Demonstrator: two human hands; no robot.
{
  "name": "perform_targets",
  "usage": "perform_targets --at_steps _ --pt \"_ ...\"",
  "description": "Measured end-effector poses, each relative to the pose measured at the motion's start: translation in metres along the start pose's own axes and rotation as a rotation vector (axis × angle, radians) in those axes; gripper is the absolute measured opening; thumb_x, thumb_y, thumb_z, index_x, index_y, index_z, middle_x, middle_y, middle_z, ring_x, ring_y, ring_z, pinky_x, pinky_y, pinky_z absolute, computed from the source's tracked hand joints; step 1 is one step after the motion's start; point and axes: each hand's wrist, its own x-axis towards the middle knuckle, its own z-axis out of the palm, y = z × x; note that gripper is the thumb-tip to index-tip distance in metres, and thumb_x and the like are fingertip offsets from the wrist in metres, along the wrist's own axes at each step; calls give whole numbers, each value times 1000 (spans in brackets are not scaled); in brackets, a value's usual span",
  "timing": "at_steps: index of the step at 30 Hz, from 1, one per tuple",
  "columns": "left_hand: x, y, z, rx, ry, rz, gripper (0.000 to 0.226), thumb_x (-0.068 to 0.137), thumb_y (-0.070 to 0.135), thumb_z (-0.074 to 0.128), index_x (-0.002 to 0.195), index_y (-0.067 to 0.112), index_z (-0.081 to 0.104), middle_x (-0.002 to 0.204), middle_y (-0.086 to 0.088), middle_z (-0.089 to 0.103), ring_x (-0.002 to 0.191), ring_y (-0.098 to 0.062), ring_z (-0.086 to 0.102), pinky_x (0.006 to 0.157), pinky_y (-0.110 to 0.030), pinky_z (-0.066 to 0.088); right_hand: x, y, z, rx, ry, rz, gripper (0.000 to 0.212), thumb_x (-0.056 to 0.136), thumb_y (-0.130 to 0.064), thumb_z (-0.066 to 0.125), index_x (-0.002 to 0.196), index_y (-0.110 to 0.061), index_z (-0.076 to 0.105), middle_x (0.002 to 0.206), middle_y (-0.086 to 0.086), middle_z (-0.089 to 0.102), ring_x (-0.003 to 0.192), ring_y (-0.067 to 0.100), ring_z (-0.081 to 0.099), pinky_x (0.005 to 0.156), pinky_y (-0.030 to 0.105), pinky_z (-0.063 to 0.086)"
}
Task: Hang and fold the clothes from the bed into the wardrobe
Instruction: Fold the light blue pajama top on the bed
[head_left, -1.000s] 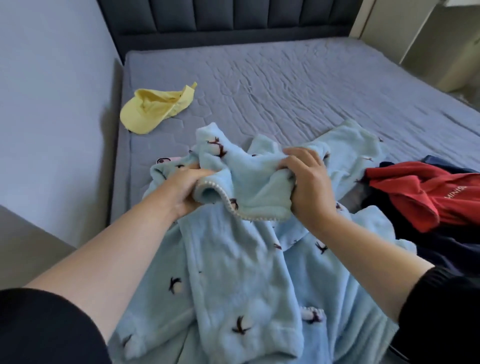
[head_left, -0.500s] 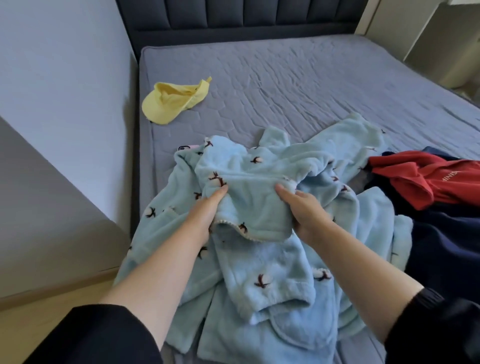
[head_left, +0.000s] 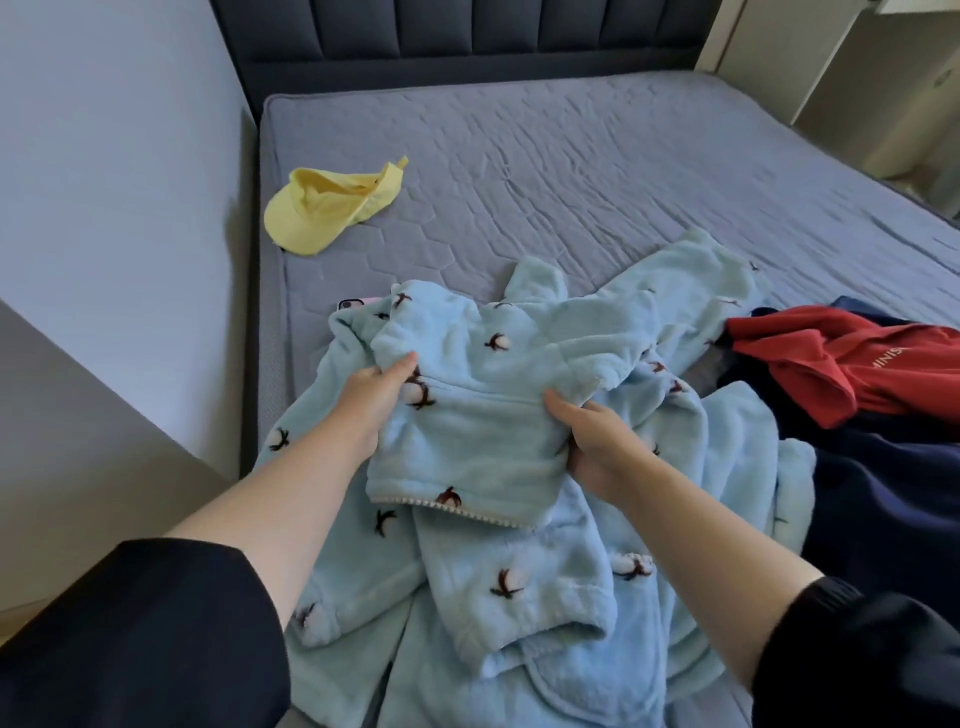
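Note:
A light blue fleece garment (head_left: 483, 441) with small dark printed motifs lies crumpled on the near part of the grey bed (head_left: 571, 171). My left hand (head_left: 371, 400) grips its left side, thumb on top of the fabric. My right hand (head_left: 592, 436) grips its right side, fingers tucked under a fold. Between the hands a folded flap with a beaded hem hangs toward me. The rest of the garment spreads below and to the right.
A yellow cap (head_left: 327, 210) lies at the bed's far left. A red garment (head_left: 841, 364) rests on a dark navy one (head_left: 883, 493) at the right. A pink phone corner (head_left: 358, 302) peeks from under the fleece. A wall runs along the left; the padded headboard (head_left: 467, 41) is at the back.
Both hands lowered the bunched fleece onto the bed and shifted their hold to its two sides. The view moved right and closer.

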Motion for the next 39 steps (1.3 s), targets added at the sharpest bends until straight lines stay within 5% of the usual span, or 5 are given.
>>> perform_targets --at_steps 5,14,22,31,39 --pt "15 16 8 367 343 237 35 91 38 57 105 7 61 85 0 63 79 -20 59 62 -27 44 11 12 -2 -156 223 -99 10 91 -24 64 94 -15 65 91 -1 70 86 17 67 69 28 54" --pt "8 1 -6 569 147 96 39 80 42 73 97 10 59 95 -5 65 95 -27 61 72 -31 43 2 10 -20 -358 172 -14 10 92 -5 58 85 -1 64 76 15 70 59 20 68 52 29 55" --pt "10 21 29 1326 222 993 58 96 23 46 150 15 27 154 -12 28 140 -33 25 110 -50 23 -12 -25 5 -1153 436 -1313 28 82 -6 47 105 -1 63 101 11 60 95 25 52 84 27 37" --pt "48 -36 8 1386 -105 217 59 97 58 8 151 37 -5 158 13 -18 146 -14 -15 117 -53 -2 50 -12 -63 -2076 65 -396 54 101 -44 16 151 -25 19 160 -9 13 146 7 8 116 45 -6" --pt "58 10 19 1453 101 934 40 100 28 33 127 10 56 137 -13 52 125 -31 41 105 -44 30 51 -22 -14 -1802 303 -860 32 93 -25 39 67 -11 51 71 3 53 80 29 55 82 37 37"
